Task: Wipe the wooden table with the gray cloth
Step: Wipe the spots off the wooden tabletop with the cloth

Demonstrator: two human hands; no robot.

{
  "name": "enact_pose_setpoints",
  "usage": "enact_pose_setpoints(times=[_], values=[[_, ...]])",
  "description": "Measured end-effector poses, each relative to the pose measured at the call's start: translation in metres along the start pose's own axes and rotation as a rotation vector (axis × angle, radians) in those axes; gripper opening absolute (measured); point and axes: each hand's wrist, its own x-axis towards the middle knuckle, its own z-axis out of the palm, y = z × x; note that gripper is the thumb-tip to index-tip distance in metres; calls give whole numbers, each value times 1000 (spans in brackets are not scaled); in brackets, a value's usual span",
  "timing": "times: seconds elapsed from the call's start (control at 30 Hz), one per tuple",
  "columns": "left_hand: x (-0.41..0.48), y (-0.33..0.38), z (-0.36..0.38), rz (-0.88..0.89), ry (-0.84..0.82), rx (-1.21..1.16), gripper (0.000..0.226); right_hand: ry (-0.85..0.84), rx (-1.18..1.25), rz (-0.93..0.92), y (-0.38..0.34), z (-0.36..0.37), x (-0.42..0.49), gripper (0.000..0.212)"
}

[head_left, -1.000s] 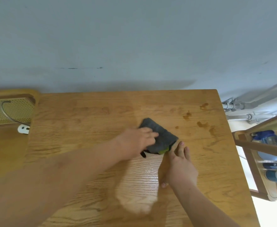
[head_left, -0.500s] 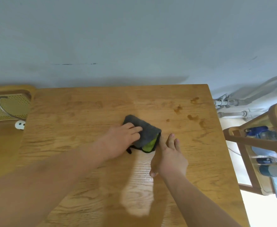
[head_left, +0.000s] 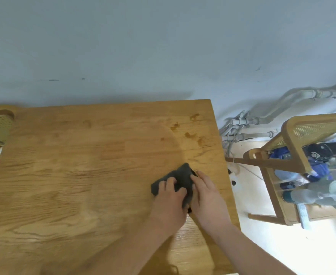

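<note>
A view from above looks down on a wooden table (head_left: 73, 175) set against a pale blue-gray wall (head_left: 143, 46). A gray cloth (head_left: 180, 176), folded into a small dark pad, lies flat on the table near its right edge. Both of the person's hands are on the cloth. The left hand (head_left: 170, 195) presses down on the cloth's near left part with fingers curled over it, holding it to the wood. The right hand (head_left: 205, 192) lies flat and open along the cloth's right side, fingers extended, touching its edge rather than gripping it. Beyond the cloth, toward the table's far right corner, several small brown stains (head_left: 191, 132) remain on the wood. To the right of the table stands a wooden chair (head_left: 294, 147). The cloth looks soft, light and limp, likely to bunch or unfold when pushed; pressing a flat palm on its middle should keep it together better than pinching a corner.
</note>
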Motion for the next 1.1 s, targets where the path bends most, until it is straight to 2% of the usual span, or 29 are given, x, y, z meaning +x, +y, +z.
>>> enact_pose_setpoints(times=[0.1, 0.13, 0.2, 0.27, 0.33, 0.57, 0.67, 0.77, 0.9, 1.1], values=[[3, 18, 0, 228, -195, -190, 37, -20, -58, -39, 25, -11, -12, 53], [4, 17, -7, 254, -203, -283, 38, -17, -88, -65, 31, -11, -15, 56], [7, 5, -28, 157, -131, -380, 36, -38, -176, -112, 34, -6, -18, 59], [12, -16, -50, 24, 8, -259, 33, -173, -288, -93, 30, 3, -16, 70], [17, -37, -69, -59, 39, -133, 34, -314, -409, -49, 23, 14, -12, 80], [45, -63, -102, -61, -194, 130, 54, -366, -571, -40, 19, 31, 16, 101], [63, -72, -115, -72, -225, 217, 62, -399, -618, -81, 22, 15, 48, 93], [82, -93, -130, -124, -187, 316, 74, -400, -625, -78, 21, -2, 90, 87], [113, -126, -141, -185, -129, 416, 94, -349, -561, 36, 11, -6, 148, 85], [129, -152, -135, -167, -214, 342, 107, -251, -467, 196, -10, 4, 201, 84]])
